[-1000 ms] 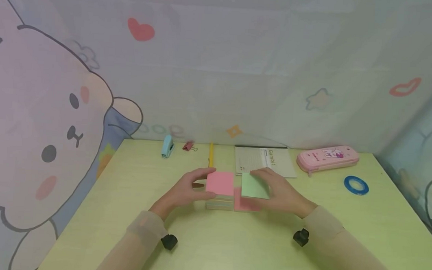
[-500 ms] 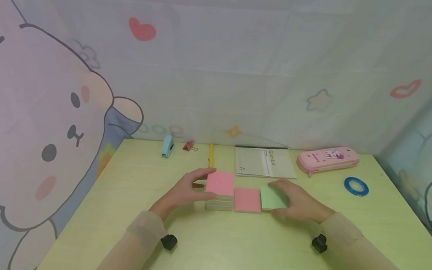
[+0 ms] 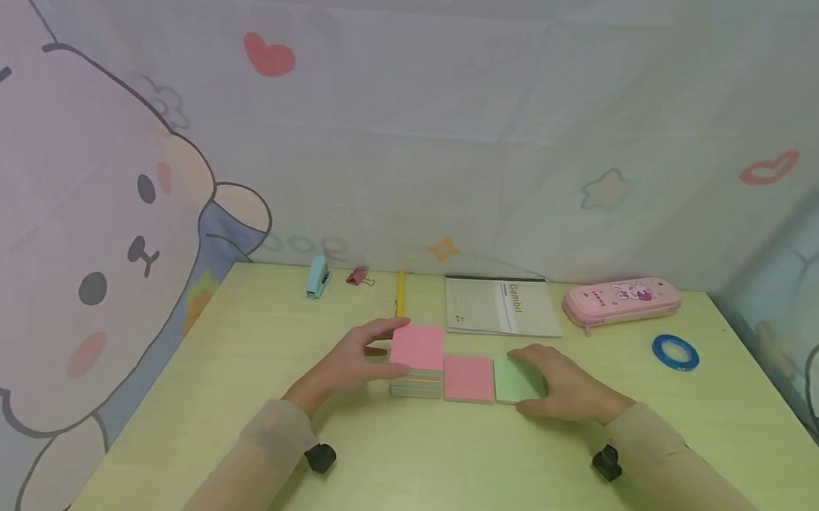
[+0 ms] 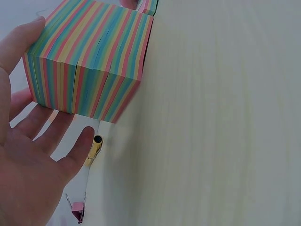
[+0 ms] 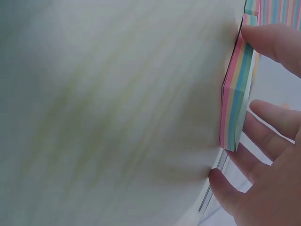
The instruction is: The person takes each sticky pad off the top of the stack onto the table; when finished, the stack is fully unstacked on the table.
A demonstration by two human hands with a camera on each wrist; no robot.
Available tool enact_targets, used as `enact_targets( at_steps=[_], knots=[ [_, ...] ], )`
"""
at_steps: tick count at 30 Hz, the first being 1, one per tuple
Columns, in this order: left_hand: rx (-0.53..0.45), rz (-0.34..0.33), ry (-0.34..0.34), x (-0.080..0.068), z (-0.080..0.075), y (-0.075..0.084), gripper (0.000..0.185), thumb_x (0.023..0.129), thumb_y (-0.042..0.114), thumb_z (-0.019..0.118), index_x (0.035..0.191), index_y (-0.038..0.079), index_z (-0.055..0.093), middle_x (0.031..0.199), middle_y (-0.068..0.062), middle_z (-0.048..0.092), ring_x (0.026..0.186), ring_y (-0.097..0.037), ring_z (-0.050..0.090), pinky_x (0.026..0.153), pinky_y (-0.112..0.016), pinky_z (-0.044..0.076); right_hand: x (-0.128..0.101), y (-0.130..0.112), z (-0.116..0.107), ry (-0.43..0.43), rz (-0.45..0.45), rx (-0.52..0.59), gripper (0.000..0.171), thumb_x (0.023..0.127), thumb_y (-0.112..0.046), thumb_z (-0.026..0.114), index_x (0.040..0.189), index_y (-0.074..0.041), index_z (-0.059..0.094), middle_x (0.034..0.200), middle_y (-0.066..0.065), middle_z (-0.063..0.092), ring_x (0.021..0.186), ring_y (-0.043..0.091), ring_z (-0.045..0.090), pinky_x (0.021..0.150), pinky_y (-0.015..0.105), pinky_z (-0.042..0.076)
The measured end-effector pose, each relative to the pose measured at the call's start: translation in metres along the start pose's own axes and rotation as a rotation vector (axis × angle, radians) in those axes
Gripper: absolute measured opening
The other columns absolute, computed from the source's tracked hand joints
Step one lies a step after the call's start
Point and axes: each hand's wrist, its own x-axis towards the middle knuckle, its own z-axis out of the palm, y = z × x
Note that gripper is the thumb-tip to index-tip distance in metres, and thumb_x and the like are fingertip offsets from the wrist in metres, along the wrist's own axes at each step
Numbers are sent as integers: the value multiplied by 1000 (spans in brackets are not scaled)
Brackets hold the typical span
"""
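holding the tall striped note block (image 3: 416, 361) near the middle of the pale green table (image 3: 398, 471), left hand (image 3: 348, 366) with thumb on the near side and fingers spread wide behind it. resting on the green-topped pad (image 3: 514, 380), right hand (image 3: 569, 387) with thumb at the near edge and fingers loosely curved round the far side. lying flat between the two, touching both, a thin pink-topped pad (image 3: 469, 378). farther back: blue stapler (image 3: 318, 276), pink binder clip (image 3: 357, 276), yellow pencil (image 3: 400, 292), notebook (image 3: 502, 307), pink pencil case (image 3: 621, 298), blue tape ring (image 3: 675, 351).
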Motion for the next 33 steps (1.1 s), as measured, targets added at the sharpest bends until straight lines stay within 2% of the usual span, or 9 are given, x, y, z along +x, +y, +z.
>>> enact_targets(
  at_steps=[11, 17, 23, 28, 33],
  knots=[
    [17, 0, -3, 0, -1, 0, 77, 92, 21, 83, 159, 14, 46, 162, -6, 46, 144, -29, 47, 116, -56, 44, 0, -3, -1, -13, 2, 5, 79, 82, -30, 88, 146, 1, 54, 143, 19, 60, 130, 38, 56, 108, 59, 48],
    [18, 6, -2, 0, -1, 1, 78, 92, 22, 83, 160, 11, 45, 162, -5, 47, 144, -29, 48, 116, -56, 44, 1, -4, -2, -28, 17, 5, 79, 82, -30, 88, 147, 0, 54, 143, 18, 59, 131, 36, 55, 110, 58, 47],
    [17, 2, 6, 0, -1, 0, 77, 92, 21, 83, 159, 12, 46, 161, -3, 47, 144, -29, 48, 116, -56, 44, 6, -7, -4, -28, 30, 12, 86, 85, -41, 86, 153, -4, 50, 153, 20, 50, 140, 40, 49, 115, 62, 42],
    [2, 0, 3, -1, 0, 0, 75, 93, 21, 82, 159, 17, 48, 162, -6, 46, 144, -30, 48, 116, -56, 44, 21, -26, -5, 16, 18, 69, 88, 89, -48, 82, 157, -7, 45, 158, 15, 46, 145, 36, 45, 118, 59, 40],
    [-13, 4, 4, -2, 1, 2, 74, 92, 20, 83, 158, 18, 49, 162, -10, 46, 144, -30, 48, 117, -57, 43, 45, -55, -2, 38, -36, 146, 88, 93, -47, 79, 161, -10, 38, 162, 8, 42, 149, 28, 42, 120, 54, 39]
  ],
)
